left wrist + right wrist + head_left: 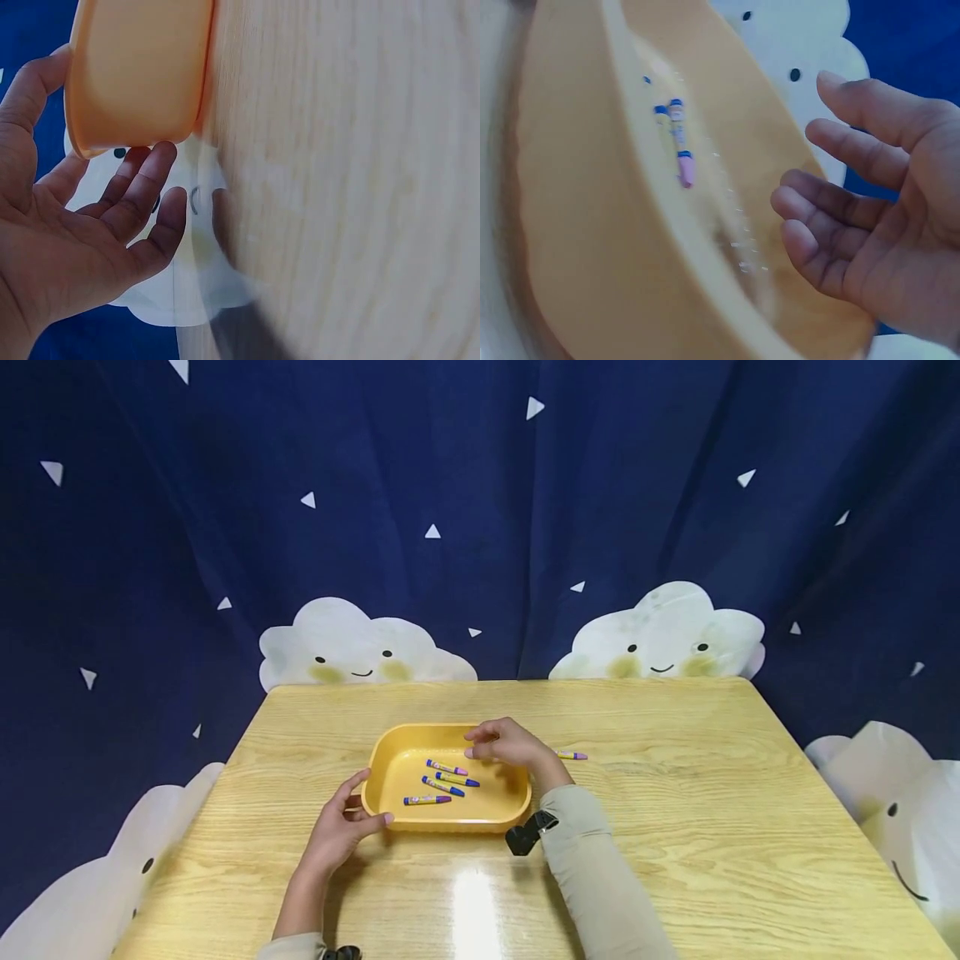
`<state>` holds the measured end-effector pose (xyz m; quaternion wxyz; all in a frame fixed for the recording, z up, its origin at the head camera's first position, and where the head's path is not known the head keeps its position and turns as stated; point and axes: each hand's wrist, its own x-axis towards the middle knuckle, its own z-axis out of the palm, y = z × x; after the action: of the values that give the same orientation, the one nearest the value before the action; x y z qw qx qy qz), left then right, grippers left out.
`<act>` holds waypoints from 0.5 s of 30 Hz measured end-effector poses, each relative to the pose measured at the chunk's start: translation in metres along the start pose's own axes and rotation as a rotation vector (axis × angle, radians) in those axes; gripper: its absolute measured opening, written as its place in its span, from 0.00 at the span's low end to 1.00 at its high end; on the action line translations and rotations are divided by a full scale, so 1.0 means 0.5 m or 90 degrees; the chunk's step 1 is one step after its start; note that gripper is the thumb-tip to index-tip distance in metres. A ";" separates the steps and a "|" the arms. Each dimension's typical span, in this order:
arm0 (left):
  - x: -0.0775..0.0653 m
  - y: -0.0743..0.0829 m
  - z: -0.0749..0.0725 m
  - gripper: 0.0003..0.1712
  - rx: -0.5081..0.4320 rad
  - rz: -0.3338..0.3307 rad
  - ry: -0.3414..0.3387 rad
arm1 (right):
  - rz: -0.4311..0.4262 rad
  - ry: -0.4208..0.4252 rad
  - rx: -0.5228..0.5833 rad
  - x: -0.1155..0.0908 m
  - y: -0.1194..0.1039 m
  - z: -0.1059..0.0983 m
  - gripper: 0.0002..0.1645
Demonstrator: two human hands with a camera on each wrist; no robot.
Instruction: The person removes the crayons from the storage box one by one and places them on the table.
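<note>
A yellow plastic basin (450, 822) stands on the wooden table. Several short yellow-barrelled markers with pink, blue or purple caps lie on its floor, among them a purple-capped marker (427, 800) near the front and a pink-capped marker (681, 142). My left hand (339, 828) holds the basin's front left corner, thumb on the front rim and fingers along the left end wall (142, 75). Above the basin's right part hovers my right hand (506, 743), palm toward the inside, fingers loosely bent with nothing between them. Right of that wrist, another pink-capped marker (573, 755) lies on the table, partly hidden.
Behind the table (712, 827) hangs a dark blue curtain (465, 460) with white triangles and smiling clouds. The curtain also runs along both sides of the table. A black wrist device (531, 832) sits on the right forearm, close to the basin's front right corner.
</note>
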<state>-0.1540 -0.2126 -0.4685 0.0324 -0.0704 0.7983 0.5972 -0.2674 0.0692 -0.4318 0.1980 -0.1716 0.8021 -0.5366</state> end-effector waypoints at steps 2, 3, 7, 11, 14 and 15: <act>0.001 -0.001 0.000 0.47 -0.001 0.003 0.000 | 0.029 0.000 0.010 0.011 0.006 0.008 0.25; 0.002 -0.002 0.000 0.47 0.000 0.005 -0.001 | 0.042 0.003 0.012 0.016 0.008 0.013 0.24; 0.003 -0.004 0.000 0.47 0.001 0.007 -0.003 | 0.106 0.019 0.058 0.029 0.025 0.032 0.23; 0.003 -0.005 0.001 0.47 0.000 0.007 -0.007 | 0.162 0.062 0.075 0.038 0.035 0.050 0.20; 0.001 -0.005 0.000 0.47 0.000 0.004 -0.006 | 0.172 0.091 0.057 0.046 0.038 0.062 0.18; 0.001 -0.005 0.000 0.47 0.001 0.004 -0.004 | 0.170 0.100 0.053 0.049 0.039 0.066 0.17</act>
<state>-0.1540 -0.2132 -0.4707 0.0329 -0.0661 0.7989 0.5970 -0.2729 0.0381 -0.4645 0.2113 -0.0127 0.8079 -0.5500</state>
